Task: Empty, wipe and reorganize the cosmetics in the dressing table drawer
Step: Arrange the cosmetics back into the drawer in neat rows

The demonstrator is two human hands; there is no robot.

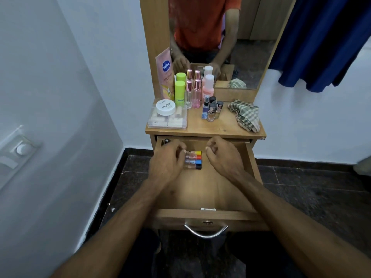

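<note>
Left hand [167, 158] in drawer [206, 189], fingers curled on four vials [193, 159] near back edge. Right hand [221, 155] hovers beside, fingers loosely curled, empty. Vial bodies partly hidden.

Roll-on vials [193, 159] partly behind left hand [168, 159]; labels too blurred.

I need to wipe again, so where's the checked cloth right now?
The checked cloth lies crumpled on the right end of the dressing table top, right of the small dark-capped bottles.
</note>
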